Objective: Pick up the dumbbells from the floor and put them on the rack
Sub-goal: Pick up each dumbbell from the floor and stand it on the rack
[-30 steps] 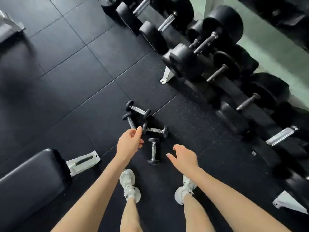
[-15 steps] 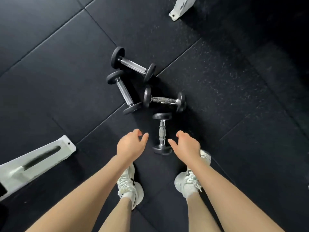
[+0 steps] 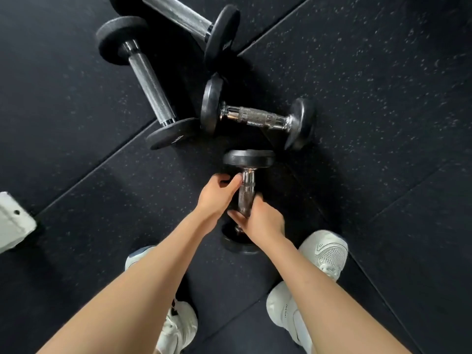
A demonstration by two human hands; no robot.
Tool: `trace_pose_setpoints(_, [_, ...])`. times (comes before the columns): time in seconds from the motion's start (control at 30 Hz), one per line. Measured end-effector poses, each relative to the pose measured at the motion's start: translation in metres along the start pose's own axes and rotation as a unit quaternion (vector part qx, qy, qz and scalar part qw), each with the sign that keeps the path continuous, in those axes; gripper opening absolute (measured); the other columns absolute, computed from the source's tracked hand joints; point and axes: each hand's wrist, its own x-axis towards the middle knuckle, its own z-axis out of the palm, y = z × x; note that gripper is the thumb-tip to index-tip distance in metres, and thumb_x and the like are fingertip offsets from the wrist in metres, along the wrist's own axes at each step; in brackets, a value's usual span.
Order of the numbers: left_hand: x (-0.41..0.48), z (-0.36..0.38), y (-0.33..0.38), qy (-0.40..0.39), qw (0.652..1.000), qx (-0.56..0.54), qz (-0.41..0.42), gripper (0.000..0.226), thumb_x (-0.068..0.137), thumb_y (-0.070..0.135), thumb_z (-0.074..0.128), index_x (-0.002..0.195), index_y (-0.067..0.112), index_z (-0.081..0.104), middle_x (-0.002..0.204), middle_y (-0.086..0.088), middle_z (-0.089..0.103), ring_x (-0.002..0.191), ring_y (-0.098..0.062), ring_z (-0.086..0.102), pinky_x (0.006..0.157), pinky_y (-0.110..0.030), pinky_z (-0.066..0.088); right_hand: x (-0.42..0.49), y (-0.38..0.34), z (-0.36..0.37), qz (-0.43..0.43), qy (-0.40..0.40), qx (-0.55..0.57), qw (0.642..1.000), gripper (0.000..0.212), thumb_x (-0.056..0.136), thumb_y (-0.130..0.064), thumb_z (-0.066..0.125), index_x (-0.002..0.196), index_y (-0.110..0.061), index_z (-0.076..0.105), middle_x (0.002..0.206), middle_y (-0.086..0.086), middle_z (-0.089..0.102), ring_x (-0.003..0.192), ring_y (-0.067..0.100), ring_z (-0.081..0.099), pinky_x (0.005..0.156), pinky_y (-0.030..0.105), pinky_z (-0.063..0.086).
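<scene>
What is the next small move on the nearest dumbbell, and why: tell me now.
Probably close the left hand round the upper handle, then lift the nearest dumbbell off the floor. The right hand curls round the lower handle, the left thumb only touches it, and both heads rest on the floor.

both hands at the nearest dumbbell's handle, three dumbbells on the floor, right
Four, not three: the head view shows the nearest dumbbell, a crosswise dumbbell, a long-handled dumbbell and a top dumbbell. The left hand and right hand are at the nearest one's handle.
</scene>
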Motion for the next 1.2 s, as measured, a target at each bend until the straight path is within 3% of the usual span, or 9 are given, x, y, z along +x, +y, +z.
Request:
trace_pose_setpoints(0.13, [0.008, 0.015, 0.008, -0.040, 0.996, -0.082, 0.022, 0.037, 0.090, 0.031, 0.062, 0.123, 0.015, 0.055, 0.114, 0.003, 0.062, 0.103, -0.011, 0.058, 0.071, -0.014, 0.043, 0.003, 0.003, 0.007, 0.007, -0.002, 0.103, 0.995, 0.050, 0.087, -0.048, 0.059, 0.119, -0.011, 0.049, 0.117, 0.009, 0.065, 0.110, 0.029, 0.061, 0.081, 0.032, 0.046])
trace_pose_setpoints(0.23, [0.001, 0.018, 0.014, -0.032, 0.994, -0.105, 0.029, 0.035, 0.090, 0.025, 0.063, 0.122, 0.015, 0.055, 0.110, 0.004, 0.062, 0.104, -0.013, 0.058, 0.074, -0.017, 0.043, -0.007, 0.001, 0.001, 0.023, 0.003, 0.139, 0.990, 0.042, 0.088, -0.041, 0.060, 0.116, -0.011, 0.052, 0.116, 0.009, 0.066, 0.112, 0.030, 0.060, 0.085, 0.033, 0.047])
trace_pose_setpoints(0.47, [-0.076, 0.008, 0.049, -0.023, 0.994, -0.107, 0.023, 0.032, 0.085, 0.035, 0.068, 0.113, 0.025, 0.057, 0.109, 0.006, 0.066, 0.105, -0.014, 0.059, 0.086, -0.030, 0.043, -0.076, 0.002, -0.049, 0.010, 0.009, 0.168, 0.986, 0.032, 0.087, -0.039, 0.061, 0.104, -0.013, 0.055, 0.108, 0.010, 0.069, 0.106, 0.035, 0.061, 0.081, 0.033, 0.044])
trace_pose_setpoints(0.6, [-0.156, 0.005, 0.098, -0.002, 0.995, -0.102, 0.023, 0.027, 0.085, 0.036, 0.067, 0.107, 0.026, 0.057, 0.106, 0.005, 0.067, 0.105, -0.016, 0.061, 0.084, -0.030, 0.046, -0.147, -0.002, -0.112, 0.006, 0.011, 0.174, 0.985, 0.032, 0.086, -0.039, 0.060, 0.103, -0.013, 0.054, 0.108, 0.012, 0.069, 0.107, 0.039, 0.058, 0.084, 0.038, 0.043])
trace_pose_setpoints(0.73, [-0.252, 0.001, 0.159, 0.024, 0.995, -0.082, 0.041, 0.018, 0.082, 0.041, 0.068, 0.095, 0.034, 0.058, 0.103, 0.005, 0.068, 0.105, -0.019, 0.061, 0.095, -0.042, 0.050, -0.232, 0.001, -0.193, -0.013, 0.006, 0.179, 0.984, 0.035, 0.085, -0.040, 0.061, 0.106, -0.013, 0.055, 0.107, 0.011, 0.068, 0.106, 0.037, 0.058, 0.085, 0.038, 0.047])
trace_pose_setpoints(0.83, [-0.336, 0.002, 0.216, 0.032, 0.993, -0.091, 0.068, 0.026, 0.082, 0.036, 0.069, 0.105, 0.025, 0.061, 0.101, 0.006, 0.068, 0.102, -0.018, 0.062, 0.093, -0.039, 0.051, -0.299, 0.009, -0.262, -0.038, 0.019, 0.155, 0.987, 0.040, 0.085, -0.043, 0.061, 0.112, -0.014, 0.053, 0.109, 0.008, 0.068, 0.106, 0.032, 0.061, 0.086, 0.035, 0.047])
trace_pose_setpoints(0.93, [-0.418, 0.006, 0.277, 0.034, 0.987, -0.099, 0.119, 0.023, 0.083, 0.030, 0.070, 0.102, 0.019, 0.063, 0.092, 0.005, 0.069, 0.095, -0.018, 0.064, 0.082, -0.033, 0.051, -0.365, 0.020, -0.337, -0.076, 0.050, 0.143, 0.986, 0.043, 0.086, -0.042, 0.060, 0.118, -0.014, 0.051, 0.113, 0.008, 0.066, 0.107, 0.030, 0.061, 0.085, 0.034, 0.045])
trace_pose_setpoints(1.07, [-0.508, 0.022, 0.343, 0.040, 0.983, -0.095, 0.153, 0.031, 0.080, 0.032, 0.072, 0.104, 0.014, 0.065, 0.100, -0.006, 0.072, 0.099, -0.027, 0.067, 0.088, -0.046, 0.055, -0.440, 0.042, -0.418, -0.096, 0.105, 0.122, 0.982, 0.043, 0.085, -0.041, 0.062, 0.117, -0.013, 0.053, 0.113, 0.009, 0.067, 0.107, 0.031, 0.062, 0.081, 0.033, 0.044])
trace_pose_setpoints(1.2, [-0.565, 0.046, 0.403, 0.025, 0.976, -0.101, 0.189, 0.026, 0.081, 0.026, 0.073, 0.101, 0.015, 0.062, 0.107, -0.009, 0.070, 0.103, -0.028, 0.065, 0.088, -0.044, 0.055, -0.482, 0.064, -0.483, -0.096, 0.153, 0.126, 0.976, 0.045, 0.084, -0.041, 0.063, 0.117, -0.013, 0.053, 0.112, 0.008, 0.067, 0.106, 0.029, 0.063, 0.083, 0.035, 0.046])
